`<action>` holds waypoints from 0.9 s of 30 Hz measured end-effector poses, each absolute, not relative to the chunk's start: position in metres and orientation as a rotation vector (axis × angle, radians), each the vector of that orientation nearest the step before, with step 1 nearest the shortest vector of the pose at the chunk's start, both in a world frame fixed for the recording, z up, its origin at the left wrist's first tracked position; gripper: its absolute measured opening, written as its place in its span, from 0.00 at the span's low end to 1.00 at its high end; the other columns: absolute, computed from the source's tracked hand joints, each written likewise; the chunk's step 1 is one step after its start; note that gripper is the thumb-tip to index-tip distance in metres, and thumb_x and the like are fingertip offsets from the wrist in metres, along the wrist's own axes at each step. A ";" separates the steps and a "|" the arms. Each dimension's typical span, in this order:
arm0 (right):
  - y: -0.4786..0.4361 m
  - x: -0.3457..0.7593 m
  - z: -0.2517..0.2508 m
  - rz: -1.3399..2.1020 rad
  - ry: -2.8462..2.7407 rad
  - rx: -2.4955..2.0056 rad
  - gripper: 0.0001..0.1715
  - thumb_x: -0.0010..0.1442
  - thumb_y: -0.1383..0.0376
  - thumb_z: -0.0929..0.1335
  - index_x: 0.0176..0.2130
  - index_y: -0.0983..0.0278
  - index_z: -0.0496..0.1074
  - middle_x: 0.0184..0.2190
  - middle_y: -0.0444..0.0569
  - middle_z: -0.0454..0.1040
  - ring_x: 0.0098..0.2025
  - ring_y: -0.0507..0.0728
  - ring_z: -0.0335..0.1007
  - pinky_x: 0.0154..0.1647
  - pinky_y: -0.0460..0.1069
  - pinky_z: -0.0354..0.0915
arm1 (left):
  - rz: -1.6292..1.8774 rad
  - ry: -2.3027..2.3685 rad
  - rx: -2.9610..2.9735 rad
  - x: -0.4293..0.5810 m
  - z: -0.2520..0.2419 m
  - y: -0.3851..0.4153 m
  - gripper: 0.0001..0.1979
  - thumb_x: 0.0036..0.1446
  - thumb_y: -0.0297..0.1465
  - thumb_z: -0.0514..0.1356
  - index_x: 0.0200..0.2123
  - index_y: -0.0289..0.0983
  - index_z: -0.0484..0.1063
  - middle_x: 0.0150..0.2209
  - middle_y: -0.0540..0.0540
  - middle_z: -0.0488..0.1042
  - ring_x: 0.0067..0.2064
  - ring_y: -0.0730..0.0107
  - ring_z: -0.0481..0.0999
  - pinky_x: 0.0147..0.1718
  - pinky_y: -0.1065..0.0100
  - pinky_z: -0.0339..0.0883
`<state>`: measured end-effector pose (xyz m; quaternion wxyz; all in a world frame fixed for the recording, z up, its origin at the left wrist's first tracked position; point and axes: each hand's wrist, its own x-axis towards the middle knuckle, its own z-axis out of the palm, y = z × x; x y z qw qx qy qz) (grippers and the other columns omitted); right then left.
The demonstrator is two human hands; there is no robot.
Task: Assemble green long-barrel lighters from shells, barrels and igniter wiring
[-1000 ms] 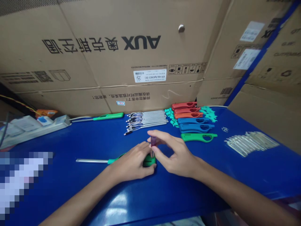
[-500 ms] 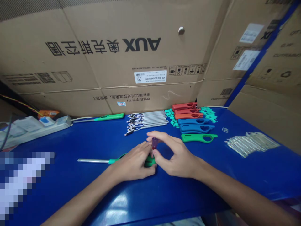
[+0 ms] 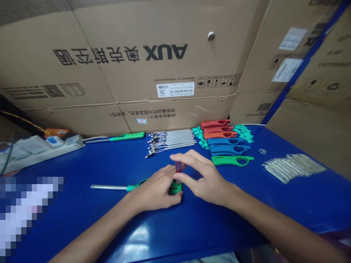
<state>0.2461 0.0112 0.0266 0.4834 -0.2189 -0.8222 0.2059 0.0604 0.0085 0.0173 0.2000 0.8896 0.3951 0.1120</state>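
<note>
Both hands (image 3: 157,189) (image 3: 207,179) have fingers (image 3: 189,159) gripping, lighter (image 3: 174,188) left, screwdriver (image 3: 178,167) right, well inside table edge (image 3: 236,247)

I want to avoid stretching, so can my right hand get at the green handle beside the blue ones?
Probably yes: the green handle lies just beyond your right hand, with nothing visible between them, though that hand holds a screwdriver and might need to put it down first.

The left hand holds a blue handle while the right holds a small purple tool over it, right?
Nearly: the head view shows the left hand on a green handle, not a blue one. The right hand does hold a small purple tool over it.
</note>
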 end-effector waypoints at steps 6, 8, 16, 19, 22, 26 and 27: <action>0.011 0.245 0.026 0.572 -1.949 -0.540 0.34 0.59 0.77 0.65 0.61 0.57 0.61 0.46 0.48 0.74 0.44 0.54 0.74 0.48 0.52 0.72 | 0.297 1.109 2.495 0.060 0.017 0.008 0.09 0.51 0.30 0.58 0.37 0.37 0.65 0.43 0.40 0.72 0.47 0.52 0.72 0.50 0.51 0.67; 0.011 0.245 0.025 0.546 -1.964 -0.536 0.32 0.58 0.75 0.67 0.60 0.58 0.63 0.42 0.48 0.74 0.42 0.54 0.73 0.46 0.52 0.73 | 0.299 1.098 2.499 0.060 0.017 0.008 0.08 0.51 0.29 0.58 0.36 0.37 0.65 0.44 0.40 0.73 0.47 0.53 0.72 0.51 0.52 0.67; 0.012 0.245 0.025 0.549 -1.934 -0.523 0.31 0.59 0.77 0.65 0.59 0.59 0.63 0.43 0.48 0.74 0.42 0.53 0.73 0.46 0.51 0.73 | 0.280 1.105 2.504 0.060 0.017 0.009 0.13 0.53 0.32 0.58 0.42 0.34 0.66 0.47 0.36 0.72 0.51 0.49 0.71 0.53 0.48 0.65; 0.011 0.244 0.026 0.505 -1.938 -0.509 0.27 0.59 0.76 0.67 0.56 0.60 0.67 0.41 0.48 0.72 0.41 0.54 0.72 0.45 0.51 0.73 | 0.273 1.114 2.506 0.061 0.017 0.009 0.10 0.52 0.31 0.58 0.38 0.36 0.66 0.43 0.40 0.73 0.48 0.51 0.72 0.53 0.50 0.66; 0.012 0.244 0.027 0.466 -1.930 -0.511 0.22 0.60 0.74 0.68 0.52 0.59 0.71 0.40 0.48 0.71 0.41 0.53 0.71 0.44 0.51 0.72 | 0.282 1.127 2.505 0.061 0.017 0.008 0.09 0.53 0.31 0.57 0.39 0.37 0.66 0.43 0.41 0.73 0.46 0.54 0.72 0.51 0.51 0.67; 0.010 0.245 0.027 0.525 -1.912 -0.508 0.28 0.60 0.78 0.65 0.57 0.60 0.66 0.43 0.49 0.74 0.44 0.53 0.73 0.47 0.50 0.72 | 0.286 1.115 2.514 0.060 0.015 0.009 0.13 0.53 0.32 0.58 0.42 0.36 0.66 0.45 0.39 0.73 0.49 0.51 0.71 0.53 0.49 0.66; 0.010 0.245 0.027 0.532 -1.910 -0.509 0.29 0.59 0.78 0.65 0.58 0.61 0.65 0.43 0.49 0.74 0.43 0.53 0.73 0.47 0.50 0.72 | 0.284 1.110 2.518 0.060 0.015 0.009 0.12 0.53 0.32 0.58 0.41 0.36 0.66 0.44 0.39 0.73 0.49 0.51 0.71 0.53 0.49 0.66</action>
